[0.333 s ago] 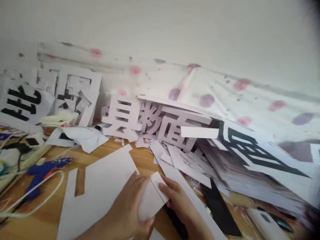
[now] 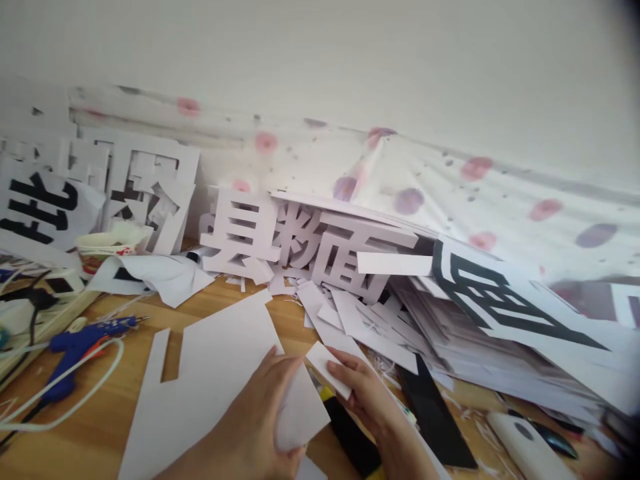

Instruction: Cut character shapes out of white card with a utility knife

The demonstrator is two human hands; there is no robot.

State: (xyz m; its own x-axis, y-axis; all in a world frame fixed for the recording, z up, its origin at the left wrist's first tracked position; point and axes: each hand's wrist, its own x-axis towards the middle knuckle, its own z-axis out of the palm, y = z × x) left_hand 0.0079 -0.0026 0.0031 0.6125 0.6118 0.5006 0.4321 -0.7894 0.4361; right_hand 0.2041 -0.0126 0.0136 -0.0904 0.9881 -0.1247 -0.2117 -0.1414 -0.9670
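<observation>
Nearest you, your left hand (image 2: 265, 413) is curled around a white board piece (image 2: 303, 410) over the right side of the notched white sheet (image 2: 220, 347), while your right hand (image 2: 367, 390), apart from it, pinches a small white strip (image 2: 327, 368) just right of that sheet, both gripped by their edges, seemingly to leave the faces free. Right of the sheet, a yellow-and-black tool (image 2: 350, 433) lies beneath your hands, probably kept within reach; left of it, the blue glue gun (image 2: 85, 347) rests on the worktop (image 2: 95, 457), and beyond it white cut-out characters (image 2: 240, 252) stand upright, perhaps to save space.
</observation>
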